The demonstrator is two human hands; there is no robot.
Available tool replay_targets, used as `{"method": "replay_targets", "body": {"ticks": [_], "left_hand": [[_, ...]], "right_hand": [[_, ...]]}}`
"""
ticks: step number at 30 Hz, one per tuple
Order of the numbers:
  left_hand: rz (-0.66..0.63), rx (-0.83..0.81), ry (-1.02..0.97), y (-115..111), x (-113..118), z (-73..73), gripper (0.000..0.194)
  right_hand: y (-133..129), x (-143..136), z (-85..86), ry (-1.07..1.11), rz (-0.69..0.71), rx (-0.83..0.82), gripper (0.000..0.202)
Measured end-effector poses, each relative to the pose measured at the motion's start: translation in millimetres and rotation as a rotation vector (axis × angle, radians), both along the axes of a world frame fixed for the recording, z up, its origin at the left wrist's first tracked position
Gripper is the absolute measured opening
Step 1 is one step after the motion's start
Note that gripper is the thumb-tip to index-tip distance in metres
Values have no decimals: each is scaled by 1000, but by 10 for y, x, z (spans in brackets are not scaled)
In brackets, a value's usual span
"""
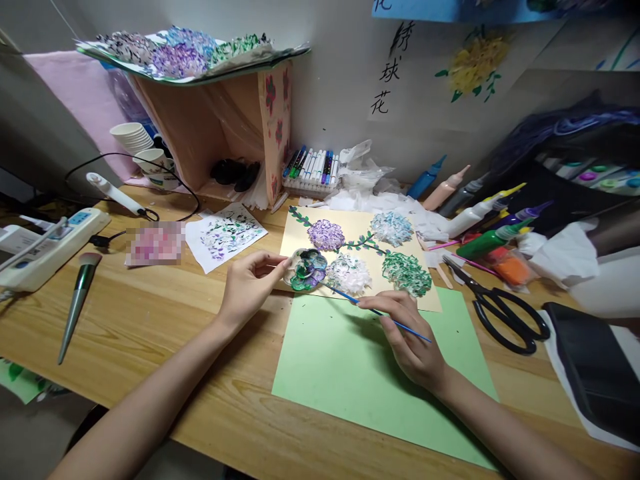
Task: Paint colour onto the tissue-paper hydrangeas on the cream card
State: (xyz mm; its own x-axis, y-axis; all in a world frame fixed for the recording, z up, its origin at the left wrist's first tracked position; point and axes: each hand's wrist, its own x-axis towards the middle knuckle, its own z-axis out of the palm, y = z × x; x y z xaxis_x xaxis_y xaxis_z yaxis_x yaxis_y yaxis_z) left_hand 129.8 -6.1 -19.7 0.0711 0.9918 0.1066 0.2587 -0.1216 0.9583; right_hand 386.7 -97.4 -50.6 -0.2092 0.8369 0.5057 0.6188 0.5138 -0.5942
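Note:
Between its thumb and fingers, my left hand point(255, 283) pinches the edge of a small round paint palette point(309, 270) smeared with green, purple and white. My right hand point(407, 337) grips a thin blue paintbrush point(345, 294), its tip at the palette's right edge. Under and behind the palette lies a cream sheet point(305, 230) with purple, blue, white and green flower clusters joined by a leafy stem. A light green sheet point(345, 373) lies nearer to me, partly beneath the cream one and under my right hand.
Black scissors point(505, 313) and paint bottles point(493, 240) are at the right. A makeup-style brush point(80, 300), a power strip point(55, 247) and a speckled paper point(225, 237) lie left. Markers point(313, 167), crumpled tissues and an open box point(275, 133) stand at the back.

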Motion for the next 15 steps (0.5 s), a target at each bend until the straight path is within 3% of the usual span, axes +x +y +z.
{"method": "replay_targets", "body": {"ticks": [3, 7, 15], "left_hand": [[27, -56, -6, 27, -3, 5, 28], [47, -172, -54, 79, -17, -29, 39], [31, -284, -79, 131, -15, -126, 43]], "right_hand": [[16, 75, -40, 140, -74, 30, 29], [91, 226, -85, 320, -291, 200, 26], [178, 319, -63, 137, -317, 50, 22]]}}
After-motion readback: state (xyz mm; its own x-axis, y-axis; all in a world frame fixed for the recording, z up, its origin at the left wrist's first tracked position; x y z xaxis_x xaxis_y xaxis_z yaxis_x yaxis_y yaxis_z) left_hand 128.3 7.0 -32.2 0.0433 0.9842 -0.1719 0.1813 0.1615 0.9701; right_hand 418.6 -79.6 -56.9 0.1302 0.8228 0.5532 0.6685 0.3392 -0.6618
